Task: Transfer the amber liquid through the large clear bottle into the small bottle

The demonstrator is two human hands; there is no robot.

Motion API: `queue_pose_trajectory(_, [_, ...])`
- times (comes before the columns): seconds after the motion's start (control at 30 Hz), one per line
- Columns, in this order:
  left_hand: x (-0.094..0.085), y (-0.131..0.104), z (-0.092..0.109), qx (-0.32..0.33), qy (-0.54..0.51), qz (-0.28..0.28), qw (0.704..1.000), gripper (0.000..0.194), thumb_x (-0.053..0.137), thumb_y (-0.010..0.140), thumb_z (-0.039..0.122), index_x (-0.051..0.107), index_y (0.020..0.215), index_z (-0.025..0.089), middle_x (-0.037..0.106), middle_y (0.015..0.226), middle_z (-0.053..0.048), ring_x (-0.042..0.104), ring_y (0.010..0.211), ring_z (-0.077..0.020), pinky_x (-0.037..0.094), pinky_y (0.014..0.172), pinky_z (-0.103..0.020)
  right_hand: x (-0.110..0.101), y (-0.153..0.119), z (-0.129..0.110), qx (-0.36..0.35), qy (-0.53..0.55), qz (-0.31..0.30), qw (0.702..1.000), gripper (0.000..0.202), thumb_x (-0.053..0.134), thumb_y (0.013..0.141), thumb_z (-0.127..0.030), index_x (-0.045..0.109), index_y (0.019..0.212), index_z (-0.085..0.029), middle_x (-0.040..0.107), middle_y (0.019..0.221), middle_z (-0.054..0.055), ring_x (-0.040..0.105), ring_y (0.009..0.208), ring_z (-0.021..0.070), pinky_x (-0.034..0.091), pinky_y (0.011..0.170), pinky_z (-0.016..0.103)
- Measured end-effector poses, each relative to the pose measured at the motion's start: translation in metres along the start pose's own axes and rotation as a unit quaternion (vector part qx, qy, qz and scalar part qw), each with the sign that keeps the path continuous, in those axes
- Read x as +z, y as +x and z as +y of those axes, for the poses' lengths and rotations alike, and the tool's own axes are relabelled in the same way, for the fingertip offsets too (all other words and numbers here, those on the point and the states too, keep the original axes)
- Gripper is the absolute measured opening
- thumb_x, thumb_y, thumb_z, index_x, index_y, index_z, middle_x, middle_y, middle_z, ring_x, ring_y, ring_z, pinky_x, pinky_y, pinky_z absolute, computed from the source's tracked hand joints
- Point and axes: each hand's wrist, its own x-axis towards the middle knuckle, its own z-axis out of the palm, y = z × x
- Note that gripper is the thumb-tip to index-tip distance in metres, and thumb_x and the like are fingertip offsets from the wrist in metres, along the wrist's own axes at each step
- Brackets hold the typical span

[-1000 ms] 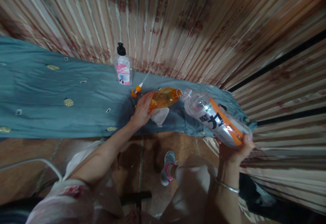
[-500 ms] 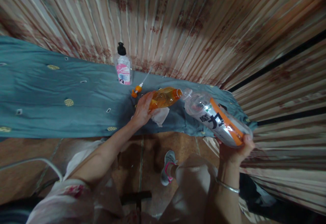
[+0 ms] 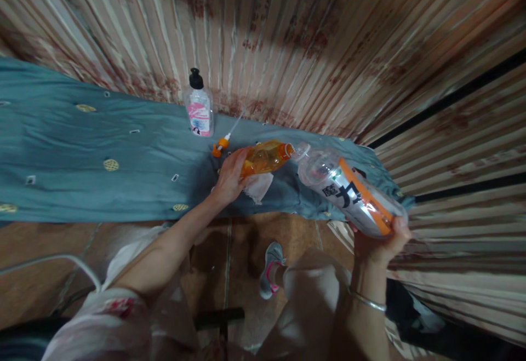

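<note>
My left hand [image 3: 230, 177] is closed around an orange see-through bottle [image 3: 267, 159], tilted with its uncapped neck to the right. A large clear plastic bottle [image 3: 349, 191] with a silver and orange label lies in my right hand [image 3: 382, 243], which grips its base from below. The two bottle mouths meet, or nearly so; I cannot tell whether liquid passes between them. Under the orange bottle hangs a white cloth or tissue [image 3: 258, 187]. An orange pump head [image 3: 222, 144] with a thin tube lies just beyond my left hand.
Upright near the curtain [image 3: 255, 49] stands a clear bottle [image 3: 199, 112] with a black cap and pink label. A teal patterned cloth [image 3: 74, 147] covers the narrow surface. Black bars [image 3: 452, 98] cross the curtain at right. Below lies a tiled floor [image 3: 213, 262].
</note>
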Motion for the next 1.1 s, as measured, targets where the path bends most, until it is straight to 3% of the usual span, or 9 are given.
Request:
queue_pose_trajectory(0.23, [-0.0004, 0.0005, 0.001, 0.001, 0.003, 0.003, 1.0, 0.072, 0.053, 0.097, 0.049, 0.024, 0.156, 0.019, 0.049, 0.152, -0.02, 0.05, 0.139, -0.0334, 0.043, 0.116, -0.055, 0.0018, -0.0024, -0.0017, -0.002, 0.0, -0.005, 1.0, 0.051, 0.059, 0.068, -0.058, 0.07, 0.096, -0.017, 0.06, 0.075, 0.004, 0.051, 0.053, 0.0152, 0.025, 0.034, 0.021])
queue_pose_trajectory(0.43, [0.0013, -0.0005, -0.001, -0.002, 0.008, -0.002, 1.0, 0.073, 0.052, 0.097, 0.05, 0.023, 0.157, 0.019, 0.05, 0.15, -0.021, 0.05, 0.139, -0.0339, 0.043, 0.116, -0.055, 0.0001, -0.0012, -0.0005, 0.002, -0.001, 0.003, 1.0, 0.056, 0.059, 0.068, -0.059, 0.07, 0.104, -0.017, 0.064, 0.084, 0.007, 0.05, 0.055, 0.0148, 0.025, 0.036, 0.021])
queue_pose_trajectory(0.67, [-0.0005, -0.0003, -0.0005, 0.007, 0.0, 0.001, 1.0, 0.074, 0.054, 0.096, 0.047, 0.023, 0.157, 0.019, 0.049, 0.151, -0.021, 0.05, 0.139, -0.0347, 0.043, 0.116, -0.055, -0.0007, -0.0011, 0.0001, -0.001, 0.001, -0.006, 1.0, 0.05, 0.058, 0.068, -0.058, 0.07, 0.097, -0.019, 0.06, 0.073, 0.003, 0.051, 0.052, 0.015, 0.026, 0.033, 0.021])
queue_pose_trajectory(1.1, [-0.0006, 0.0009, 0.0019, -0.019, -0.009, -0.009, 1.0, 0.072, 0.056, 0.095, 0.044, 0.026, 0.156, 0.019, 0.05, 0.151, -0.02, 0.05, 0.14, -0.0341, 0.042, 0.117, -0.056, 0.0017, -0.0023, -0.0012, -0.006, 0.002, -0.001, 1.0, 0.052, 0.059, 0.068, -0.057, 0.07, 0.099, -0.017, 0.061, 0.076, 0.005, 0.05, 0.052, 0.0148, 0.025, 0.035, 0.021])
